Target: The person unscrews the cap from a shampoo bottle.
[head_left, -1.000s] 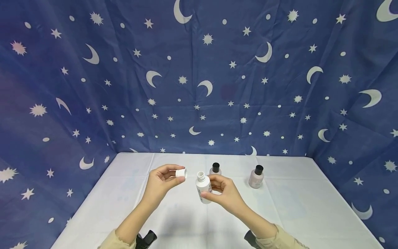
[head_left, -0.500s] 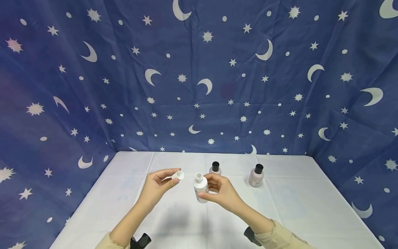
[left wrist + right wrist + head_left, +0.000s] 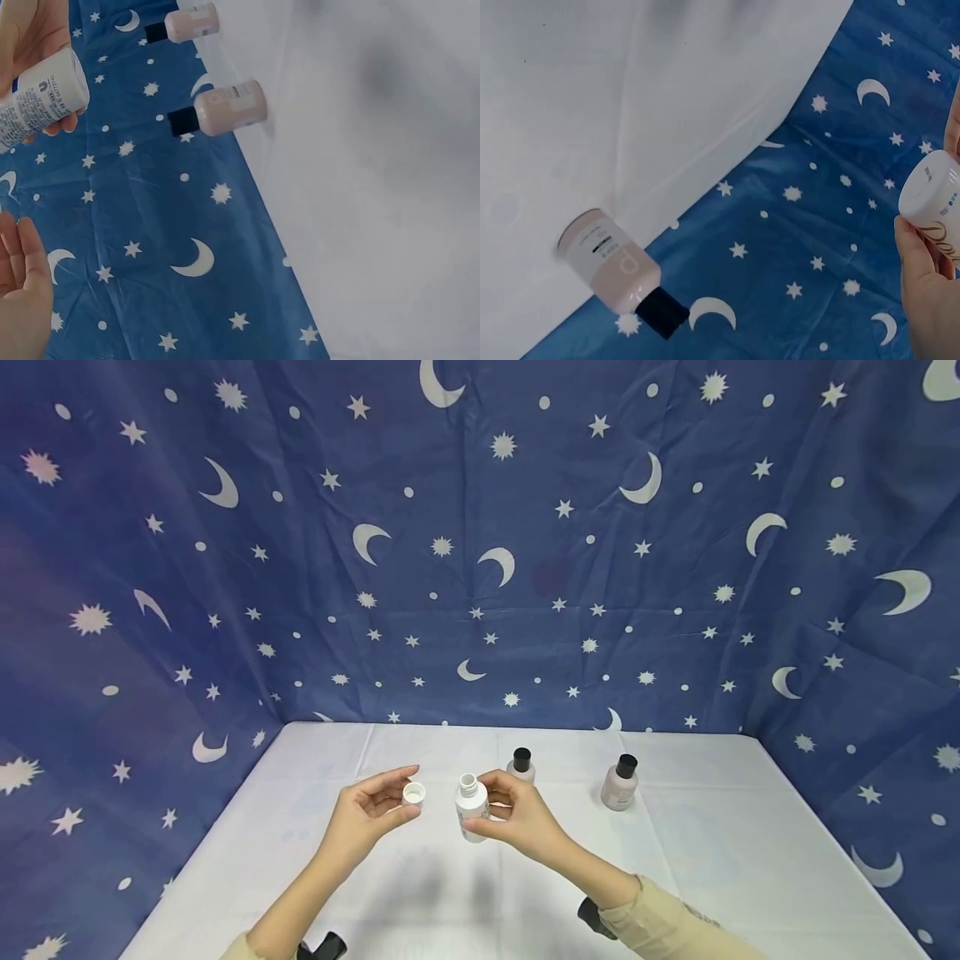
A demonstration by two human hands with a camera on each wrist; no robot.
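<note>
My left hand [image 3: 360, 818] holds a small white screw cap [image 3: 413, 794] between thumb and fingers, its hollow side facing up toward the head camera. Just to the right, my right hand [image 3: 525, 821] grips an uncapped white bottle [image 3: 471, 814] around its body, threaded neck on top. Bottle and cap are apart, both raised over the table. In the left wrist view, printed text covers the white bottle [image 3: 45, 97], while the left hand [image 3: 24, 292] shows at the lower left edge with the cap out of sight. Gold lettering marks the bottle [image 3: 936, 201] in the right wrist view.
Two pale pink bottles with black caps stand on the white-covered table [image 3: 712, 860]: one bottle [image 3: 619, 787] to the right, another bottle [image 3: 521, 767] partly hidden behind my right hand. A blue curtain [image 3: 480, 527] with moons and stars hangs behind and at both sides.
Both hands have shifted left, carrying the cap and the white bottle. The cap has turned from lying sideways to opening upward. The pink bottles have stayed in place.
</note>
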